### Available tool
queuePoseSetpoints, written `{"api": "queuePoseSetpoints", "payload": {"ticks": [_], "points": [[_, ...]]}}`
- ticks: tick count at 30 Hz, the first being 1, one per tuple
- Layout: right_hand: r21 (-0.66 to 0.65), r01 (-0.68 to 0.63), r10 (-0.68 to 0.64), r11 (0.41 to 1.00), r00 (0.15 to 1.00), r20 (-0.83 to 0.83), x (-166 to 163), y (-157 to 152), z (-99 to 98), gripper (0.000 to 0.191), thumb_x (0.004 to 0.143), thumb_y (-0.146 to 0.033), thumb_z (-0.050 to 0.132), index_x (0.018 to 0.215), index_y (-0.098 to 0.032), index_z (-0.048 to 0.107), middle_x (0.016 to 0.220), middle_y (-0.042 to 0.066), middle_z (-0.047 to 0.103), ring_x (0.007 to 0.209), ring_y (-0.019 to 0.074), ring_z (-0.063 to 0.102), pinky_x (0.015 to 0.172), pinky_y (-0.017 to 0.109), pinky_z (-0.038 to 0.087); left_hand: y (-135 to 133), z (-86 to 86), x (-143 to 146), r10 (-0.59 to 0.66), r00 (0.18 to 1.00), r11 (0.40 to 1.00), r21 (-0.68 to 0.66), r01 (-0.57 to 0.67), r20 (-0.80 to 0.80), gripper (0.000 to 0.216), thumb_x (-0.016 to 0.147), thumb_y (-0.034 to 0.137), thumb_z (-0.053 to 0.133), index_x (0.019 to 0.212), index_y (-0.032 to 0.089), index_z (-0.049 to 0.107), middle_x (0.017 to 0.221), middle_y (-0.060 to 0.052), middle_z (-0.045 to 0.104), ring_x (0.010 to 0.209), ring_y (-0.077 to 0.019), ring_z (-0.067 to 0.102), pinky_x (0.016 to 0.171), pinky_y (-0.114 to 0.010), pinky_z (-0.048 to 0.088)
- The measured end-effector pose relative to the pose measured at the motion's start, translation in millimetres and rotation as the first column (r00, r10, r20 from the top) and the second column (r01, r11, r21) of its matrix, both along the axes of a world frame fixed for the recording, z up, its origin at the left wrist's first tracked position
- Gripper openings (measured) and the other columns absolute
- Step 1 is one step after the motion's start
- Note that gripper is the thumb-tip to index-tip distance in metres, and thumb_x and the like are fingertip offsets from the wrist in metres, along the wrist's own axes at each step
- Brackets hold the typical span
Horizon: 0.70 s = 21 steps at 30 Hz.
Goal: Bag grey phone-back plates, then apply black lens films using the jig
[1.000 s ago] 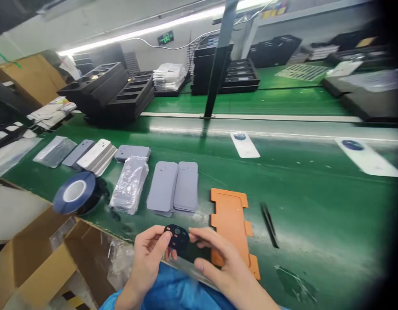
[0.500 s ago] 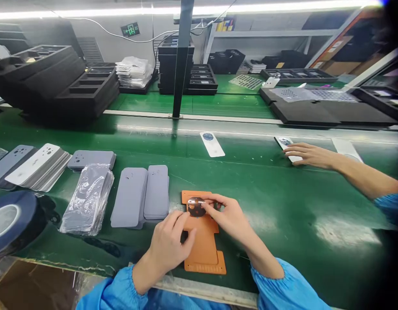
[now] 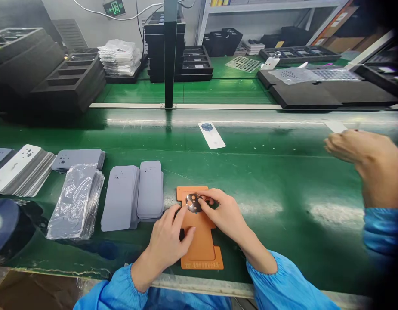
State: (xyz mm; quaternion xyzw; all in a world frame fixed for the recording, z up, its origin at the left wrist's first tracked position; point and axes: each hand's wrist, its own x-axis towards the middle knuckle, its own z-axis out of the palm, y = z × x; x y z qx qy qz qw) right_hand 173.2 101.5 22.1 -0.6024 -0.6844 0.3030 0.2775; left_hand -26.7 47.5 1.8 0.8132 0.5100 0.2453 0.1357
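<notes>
An orange jig plate (image 3: 200, 234) with a recessed bed and engraved writing at its near end lies on the green bench in front of me. At its far end is a round black camera lens cover (image 3: 192, 208) with several holes, through which the orange shows. My right hand (image 3: 223, 211) pinches the cover's right edge between thumb and fingers. My left hand (image 3: 169, 239) rests over the jig's left side, thumb and fingers apart, its index fingertip close to the cover's left edge; whether it touches I cannot tell.
Stacks of grey phone-shaped sheets (image 3: 119, 196) and a plastic-wrapped stack (image 3: 74, 202) stand left, beside a blue tape roll (image 3: 3, 226). A white panel with a dark circle (image 3: 213, 137) lies beyond the jig. A co-worker's hand (image 3: 366, 148) is at right. Black trays (image 3: 72, 77) stand behind.
The black cover has gone from tilted to nearly flat over the jig, still in my right hand. The co-worker's hand has moved right, and the panel it touched no longer shows there.
</notes>
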Motion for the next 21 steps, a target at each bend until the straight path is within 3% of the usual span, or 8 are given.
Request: {"api": "queuePoseSetpoints", "payload": {"ticks": [7,13,21], "points": [[0.053,-0.011,0.009,0.999,0.999,0.048,-2.6,-1.7,-1.0,0.023,0.091,-0.023,0.055,0.1,-0.024,0.076,0.084,0.005,0.069,0.08,0.0212,0.06,0.074,0.035,0.048,0.2,-0.4,0.8,-0.015,0.998,1.0,-0.025,0.014,-0.055,0.058,0.093,0.033,0.058,0.146,0.017,0.042,0.129,-0.017,0.062,0.111,-0.0308,0.066,0.087,-0.042,0.063],[0.098,-0.036,0.033,0.995,0.999,0.026,-0.1,-3.4,-8.0,0.026,0.094,-0.024,0.056,0.111,-0.026,0.076,0.099,0.007,0.06,0.087,0.0204,0.061,0.076,0.034,0.052,0.5,-0.5,1.0,-0.017,0.998,0.999,-0.03,0.015,-0.064,0.057,0.094,0.034,0.057,0.146,0.016,0.042,0.13,-0.018,0.061,0.113,-0.0313,0.066,0.085,-0.042,0.063],[0.035,-0.091,0.088,0.995,0.992,0.095,8.4,-3.1,0.2,0.028,0.098,-0.026,0.053,0.113,-0.03,0.077,0.097,0.006,0.055,0.087,0.0206,0.059,0.079,0.038,0.052,0.3,0.2,0.8,-0.015,0.998,1.0,-0.001,0.015,-0.062,0.054,0.094,0.033,0.057,0.145,0.018,0.044,0.128,-0.016,0.062,0.11,-0.03,0.067,0.082,-0.04,0.063]]}}
